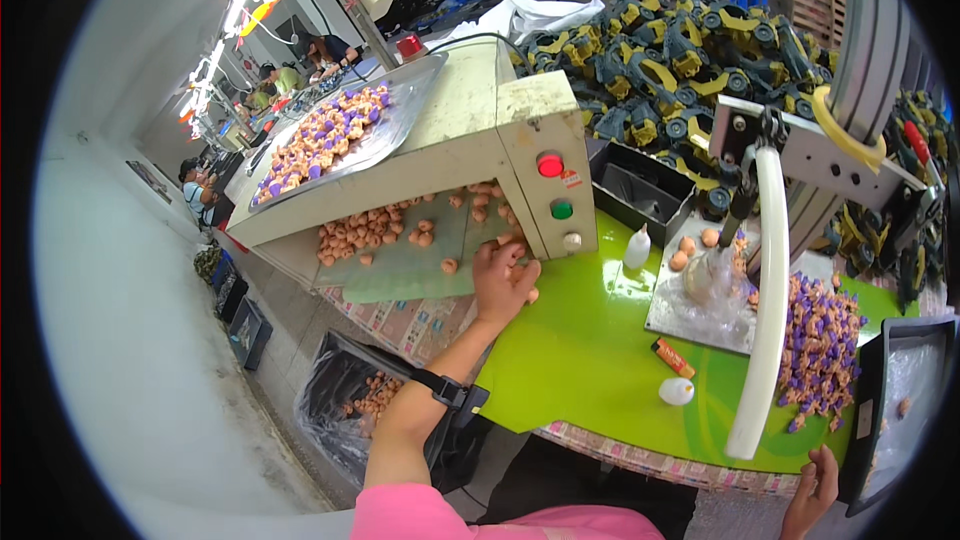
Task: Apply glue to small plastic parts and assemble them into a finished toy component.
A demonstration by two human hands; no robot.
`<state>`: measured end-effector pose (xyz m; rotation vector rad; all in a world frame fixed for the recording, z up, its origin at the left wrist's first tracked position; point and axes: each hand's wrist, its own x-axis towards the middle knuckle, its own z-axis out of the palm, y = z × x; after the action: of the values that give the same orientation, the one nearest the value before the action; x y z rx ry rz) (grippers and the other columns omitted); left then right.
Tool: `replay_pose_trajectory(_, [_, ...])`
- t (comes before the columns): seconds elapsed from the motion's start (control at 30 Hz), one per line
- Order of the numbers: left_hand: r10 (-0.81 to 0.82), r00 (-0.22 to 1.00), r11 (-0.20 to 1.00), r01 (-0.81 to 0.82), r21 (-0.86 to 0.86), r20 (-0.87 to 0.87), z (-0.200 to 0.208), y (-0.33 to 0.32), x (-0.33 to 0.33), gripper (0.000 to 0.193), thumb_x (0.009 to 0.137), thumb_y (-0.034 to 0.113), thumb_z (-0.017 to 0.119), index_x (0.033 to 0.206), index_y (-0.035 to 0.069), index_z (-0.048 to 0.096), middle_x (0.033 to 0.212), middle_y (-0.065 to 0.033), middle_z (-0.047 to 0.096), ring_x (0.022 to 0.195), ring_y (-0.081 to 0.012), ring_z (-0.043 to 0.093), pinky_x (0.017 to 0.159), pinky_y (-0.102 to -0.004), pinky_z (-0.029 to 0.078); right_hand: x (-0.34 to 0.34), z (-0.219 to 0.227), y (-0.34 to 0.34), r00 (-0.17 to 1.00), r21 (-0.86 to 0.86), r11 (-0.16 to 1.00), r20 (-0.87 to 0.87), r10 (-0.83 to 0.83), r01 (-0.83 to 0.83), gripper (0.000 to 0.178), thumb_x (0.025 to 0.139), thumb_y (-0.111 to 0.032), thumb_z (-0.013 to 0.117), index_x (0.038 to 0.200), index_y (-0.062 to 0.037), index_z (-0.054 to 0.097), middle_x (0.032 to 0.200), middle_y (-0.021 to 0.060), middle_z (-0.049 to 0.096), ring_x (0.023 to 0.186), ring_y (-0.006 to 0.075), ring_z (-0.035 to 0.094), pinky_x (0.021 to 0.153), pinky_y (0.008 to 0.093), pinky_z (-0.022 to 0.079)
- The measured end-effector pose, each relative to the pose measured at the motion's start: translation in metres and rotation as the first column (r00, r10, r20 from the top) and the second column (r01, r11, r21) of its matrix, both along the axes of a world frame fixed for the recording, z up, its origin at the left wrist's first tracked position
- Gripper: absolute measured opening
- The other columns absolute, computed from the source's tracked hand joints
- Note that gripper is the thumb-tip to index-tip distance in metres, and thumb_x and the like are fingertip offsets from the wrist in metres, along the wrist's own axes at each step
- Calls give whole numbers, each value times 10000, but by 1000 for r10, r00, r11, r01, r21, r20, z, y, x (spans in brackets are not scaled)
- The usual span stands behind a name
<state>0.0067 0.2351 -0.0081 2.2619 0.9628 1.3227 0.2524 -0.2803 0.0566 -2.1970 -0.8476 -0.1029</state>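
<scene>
My left hand [500, 285] reaches to the mouth of a beige box machine [400, 185], its fingers curled around a few small peach-coloured balls [532, 295], like doll heads. More of these peach balls [350, 235] lie in a loose group inside the machine. Low on the right, my right hand [815, 490] hangs by the table edge with its fingers apart, holding nothing. A dark bin [868, 420] is beside it, and a heap of small purple-and-peach figures [820, 350] lies just beyond.
A lever press with a white handle [765, 310] stands on the green tabletop [570, 370]. White squeeze bottles [637, 247] and an orange tube [673, 357] stand or lie nearby. A metal tray [400, 130] of figures tops the machine; a lined bin [330, 400] sits below.
</scene>
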Motion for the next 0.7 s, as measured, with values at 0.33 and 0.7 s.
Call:
replay_pose_trajectory(0.33, [-27,988,999,30,14,-154,1,-49,3,238,803,158,665,1025,74,650,1042,-121,540,946,-309,559,805,-379,480,-13,-52,-35,988,164,985,-141,68,-45,255,918,-53,538,1150,38,593,964,121,646,845,178,608,720,278,486])
replay_pose_trajectory(0.7, [12,971,990,22,142,-237,16,-83,27,324,865,263,607,1145,99,619,1177,-97,516,1102,-290,478,958,-430,334,-68,-42,-17,925,209,934,-190,329,-290,121,808,-14,605,918,18,644,813,108,657,729,204,615,666,298,479])
